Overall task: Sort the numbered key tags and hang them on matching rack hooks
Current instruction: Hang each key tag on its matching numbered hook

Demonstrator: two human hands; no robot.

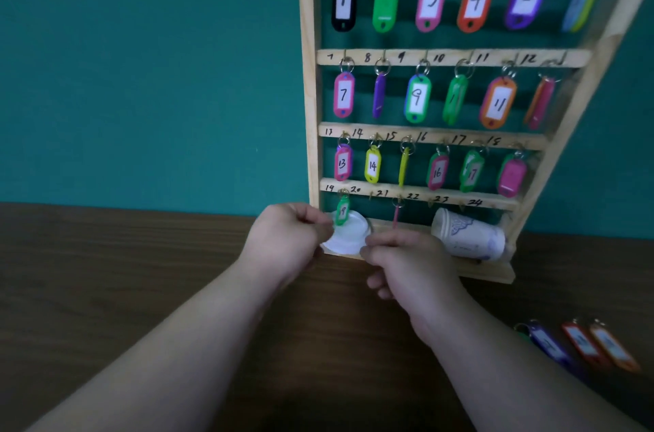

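Observation:
The wooden rack stands on the table with numbered hooks, and tags hang on its upper three rows. In the bottom row a green tag hangs at hook 19 and a pink tag hangs edge-on near hook 21. My left hand has its fingers curled, and its fingertips pinch the lower end of the green tag. My right hand is curled just under the pink tag, whose lower end meets the top of the hand. Whether that hand grips the pink tag is hidden.
A white round lid lies on the rack's base behind my hands. A paper cup lies on its side there too. Loose purple, red and orange tags lie on the brown table at the right.

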